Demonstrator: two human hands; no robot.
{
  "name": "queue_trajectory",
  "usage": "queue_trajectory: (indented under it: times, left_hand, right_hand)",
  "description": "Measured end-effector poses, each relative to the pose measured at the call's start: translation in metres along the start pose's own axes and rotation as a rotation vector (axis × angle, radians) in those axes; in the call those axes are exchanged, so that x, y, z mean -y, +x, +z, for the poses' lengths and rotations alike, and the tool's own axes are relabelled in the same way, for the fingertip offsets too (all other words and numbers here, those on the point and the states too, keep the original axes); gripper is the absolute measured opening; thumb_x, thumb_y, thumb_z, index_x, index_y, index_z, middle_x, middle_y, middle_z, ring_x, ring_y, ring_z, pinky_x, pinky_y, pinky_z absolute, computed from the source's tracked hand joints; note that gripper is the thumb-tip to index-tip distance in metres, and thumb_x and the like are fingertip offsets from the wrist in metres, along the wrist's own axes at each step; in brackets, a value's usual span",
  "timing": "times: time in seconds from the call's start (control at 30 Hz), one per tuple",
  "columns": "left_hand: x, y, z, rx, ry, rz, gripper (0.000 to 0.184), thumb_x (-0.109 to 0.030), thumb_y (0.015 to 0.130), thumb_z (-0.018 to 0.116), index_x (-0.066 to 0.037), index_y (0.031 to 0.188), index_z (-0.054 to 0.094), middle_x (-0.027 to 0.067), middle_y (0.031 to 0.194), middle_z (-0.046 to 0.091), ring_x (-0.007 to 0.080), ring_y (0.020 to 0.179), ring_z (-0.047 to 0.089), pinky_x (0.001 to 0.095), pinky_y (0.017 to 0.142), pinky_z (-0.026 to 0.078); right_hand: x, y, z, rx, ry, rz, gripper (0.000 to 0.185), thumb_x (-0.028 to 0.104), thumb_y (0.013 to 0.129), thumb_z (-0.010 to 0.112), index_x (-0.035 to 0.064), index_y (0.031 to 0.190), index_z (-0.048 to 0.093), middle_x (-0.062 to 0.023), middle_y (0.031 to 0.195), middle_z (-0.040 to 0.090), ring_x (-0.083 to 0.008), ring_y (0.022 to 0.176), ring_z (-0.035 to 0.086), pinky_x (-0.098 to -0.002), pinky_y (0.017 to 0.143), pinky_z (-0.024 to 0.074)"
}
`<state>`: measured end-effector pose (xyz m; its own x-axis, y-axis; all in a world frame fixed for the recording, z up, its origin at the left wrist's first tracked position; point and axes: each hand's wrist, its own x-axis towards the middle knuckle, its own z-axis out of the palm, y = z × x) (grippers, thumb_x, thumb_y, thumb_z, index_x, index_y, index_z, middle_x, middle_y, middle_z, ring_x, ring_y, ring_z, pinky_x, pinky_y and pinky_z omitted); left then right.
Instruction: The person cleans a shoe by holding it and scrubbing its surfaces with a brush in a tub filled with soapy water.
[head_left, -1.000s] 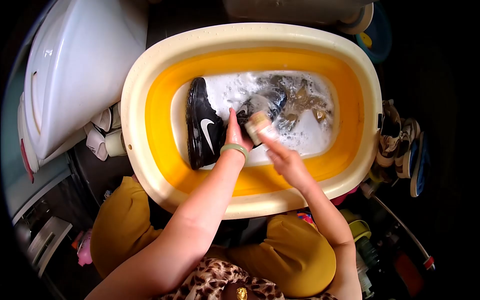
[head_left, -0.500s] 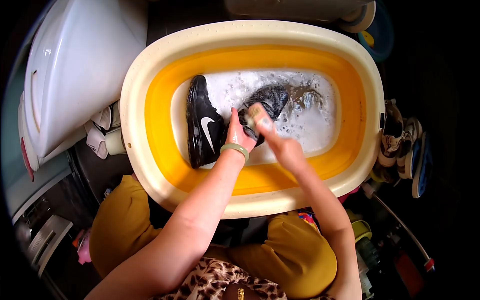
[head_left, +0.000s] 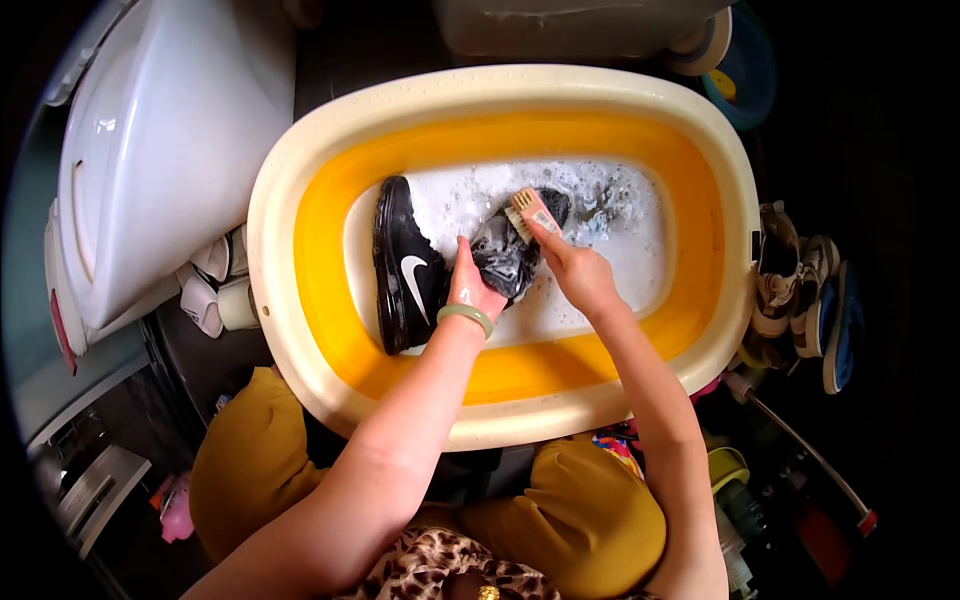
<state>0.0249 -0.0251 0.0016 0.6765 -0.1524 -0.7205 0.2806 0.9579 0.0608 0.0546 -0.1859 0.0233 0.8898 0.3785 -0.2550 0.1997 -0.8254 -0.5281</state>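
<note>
Swoosh on black shoe, illegible label on brush

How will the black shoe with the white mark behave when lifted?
The black shoe is probably slippery: it looks wet, with suds beside it. It may feel heavy if soaked through. Lying on its side in the tub, it seems unlikely to roll.

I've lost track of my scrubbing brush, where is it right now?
In the head view, the brush is in your right hand, right of your left hand, against the soapy shoe.
</note>
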Motion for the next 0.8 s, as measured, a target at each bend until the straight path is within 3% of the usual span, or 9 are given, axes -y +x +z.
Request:
queue_trajectory:
  times: [0.1, 0.13, 0.17, 0.43, 0.57, 0.67, 0.7, 0.77, 0.8]
  left_hand:
    - [0.001, 0.006, -0.011, -0.060, 0.017, 0.028, 0.067, -0.056, 0.095, 0.029, -0.003, 0.137, 0.037, 0.0141, 0.133, 0.048, 0.0296, 0.122, 0.047, 0.0452, 0.105, 0.035]
    - [-0.001, -0.005, 0.006, -0.180, 0.054, -0.014, 0.067, -0.057, 0.094, 0.031, -0.005, 0.136, 0.039, 0.0132, 0.132, 0.049, 0.0301, 0.120, 0.047, 0.0452, 0.104, 0.035]
    - [-0.006, -0.017, 0.017, -0.312, 0.094, -0.068, 0.068, -0.058, 0.093, 0.033, -0.006, 0.135, 0.040, 0.0126, 0.132, 0.049, 0.0305, 0.120, 0.047, 0.0449, 0.105, 0.034]
    - [-0.004, 0.002, -0.011, 0.047, -0.102, -0.066, 0.064, -0.051, 0.097, 0.031, -0.001, 0.136, 0.038, 0.0180, 0.134, 0.046, 0.0328, 0.123, 0.047, 0.0471, 0.106, 0.035]
    - [0.002, -0.006, -0.009, -0.059, -0.049, -0.031, 0.061, -0.047, 0.097, 0.035, 0.000, 0.135, 0.039, 0.0179, 0.133, 0.048, 0.0326, 0.120, 0.049, 0.0466, 0.105, 0.037]
    - [0.002, 0.002, -0.019, -0.087, 0.027, -0.003, 0.055, -0.042, 0.097, 0.039, -0.001, 0.133, 0.041, 0.0161, 0.128, 0.052, 0.0311, 0.114, 0.055, 0.0456, 0.099, 0.043]
    - [0.002, 0.003, -0.016, -0.086, 0.025, -0.001, 0.055, -0.042, 0.097, 0.039, -0.001, 0.133, 0.041, 0.0161, 0.128, 0.052, 0.0311, 0.114, 0.055, 0.0456, 0.099, 0.043]
    - [0.003, -0.003, -0.006, -0.146, 0.055, 0.036, 0.052, -0.041, 0.098, 0.039, -0.001, 0.131, 0.043, 0.0160, 0.127, 0.053, 0.0305, 0.113, 0.055, 0.0454, 0.098, 0.044]
    - [0.004, -0.005, 0.000, -0.169, 0.061, 0.043, 0.050, -0.040, 0.098, 0.039, -0.001, 0.129, 0.045, 0.0150, 0.126, 0.054, 0.0296, 0.111, 0.056, 0.0442, 0.097, 0.045]
  right_hand:
    - [0.028, -0.023, -0.018, 0.117, 0.119, 0.038, 0.044, 0.017, 0.091, 0.053, 0.0334, 0.131, 0.049, -0.0195, 0.072, 0.062, -0.0343, 0.057, 0.061, -0.0414, 0.052, 0.0488]
    - [0.027, -0.045, -0.003, 0.022, 0.156, -0.107, 0.049, 0.014, 0.088, 0.057, 0.0342, 0.131, 0.049, -0.0195, 0.070, 0.061, -0.0338, 0.055, 0.060, -0.0406, 0.053, 0.0498]
    - [0.043, -0.060, -0.013, 0.153, 0.048, -0.115, 0.052, 0.012, 0.085, 0.060, 0.0345, 0.131, 0.051, -0.0185, 0.067, 0.061, -0.0338, 0.053, 0.060, -0.0409, 0.053, 0.0503]
    - [-0.034, 0.023, -0.010, 0.009, -0.248, 0.064, 0.055, 0.016, 0.089, 0.048, 0.0406, 0.137, 0.035, -0.0159, 0.064, 0.060, -0.0326, 0.057, 0.060, -0.0448, 0.052, 0.0472]
    - [-0.104, 0.007, -0.012, -0.283, -0.065, 0.334, 0.056, 0.012, 0.090, 0.043, 0.0386, 0.139, 0.031, -0.0217, 0.079, 0.064, -0.0374, 0.065, 0.061, -0.0459, 0.059, 0.0479]
    - [-0.121, -0.031, 0.022, -0.185, 0.048, 0.381, 0.058, 0.010, 0.091, 0.042, 0.0357, 0.142, 0.028, -0.0222, 0.092, 0.065, -0.0374, 0.067, 0.062, -0.0463, 0.060, 0.0472]
    - [-0.110, -0.043, 0.030, -0.145, 0.228, 0.263, 0.056, 0.007, 0.092, 0.044, 0.0276, 0.143, 0.031, -0.0164, 0.106, 0.066, -0.0253, 0.059, 0.060, -0.0391, 0.054, 0.0463]
    - [-0.044, -0.056, -0.005, 0.124, 0.742, 0.610, 0.049, 0.008, 0.094, 0.047, 0.0197, 0.141, 0.040, -0.0051, 0.086, 0.062, -0.0079, 0.050, 0.042, -0.0252, 0.047, 0.0395]
    - [-0.019, -0.064, -0.017, 0.063, 0.830, 0.599, 0.048, 0.008, 0.094, 0.047, 0.0172, 0.141, 0.040, -0.0037, 0.091, 0.062, -0.0063, 0.050, 0.040, -0.0219, 0.047, 0.0377]
